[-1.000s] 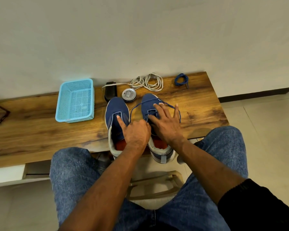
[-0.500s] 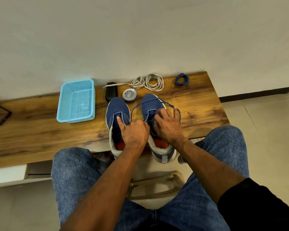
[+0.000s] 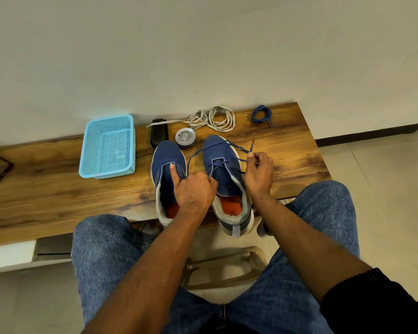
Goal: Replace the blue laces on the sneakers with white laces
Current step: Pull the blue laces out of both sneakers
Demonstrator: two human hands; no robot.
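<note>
My right hand [image 3: 258, 173] pinches the blue lace [image 3: 241, 147] end of the right sneaker [image 3: 223, 162]. My left hand [image 3: 193, 191] grips its lacing, index on the left sneaker [image 3: 168, 162]. Both sit at the table [image 3: 58, 196] near edge; white laces [image 3: 212, 119] at far edge.

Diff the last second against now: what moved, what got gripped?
The right hand left the right sneaker, moved right and now pinches the blue lace end, pulling it outward. The left hand stays between the sneakers, gripping the lace. White laces, basket unchanged.
</note>
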